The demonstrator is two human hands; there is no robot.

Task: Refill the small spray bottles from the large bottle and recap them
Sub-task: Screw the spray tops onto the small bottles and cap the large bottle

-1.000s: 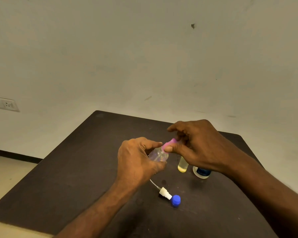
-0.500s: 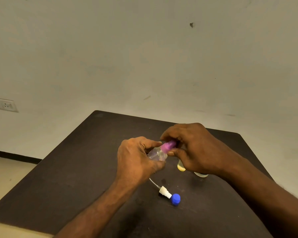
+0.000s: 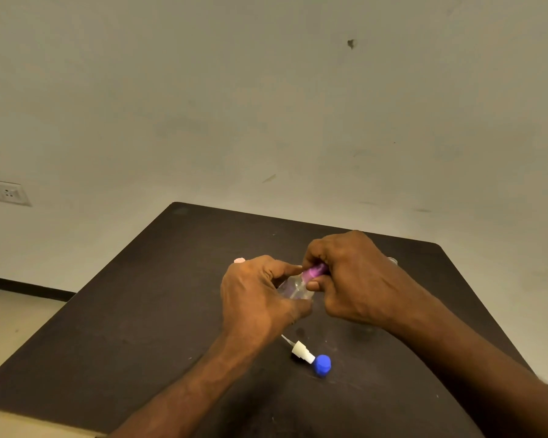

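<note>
Left hand [image 3: 257,298] wrapped around small clear bottle [image 3: 295,287], pink cap [image 3: 314,273] pinched by right hand [image 3: 351,279], blue-capped sprayer [image 3: 310,358] laid on dark table [image 3: 140,311].

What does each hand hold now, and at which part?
Left hand grips the clear bottle by its body; right hand pinches its pink top.

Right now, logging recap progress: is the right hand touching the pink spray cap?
Touching. The head view shows the right hand with its fingers curled round the pink spray cap, thumb pressed beneath it.
</note>
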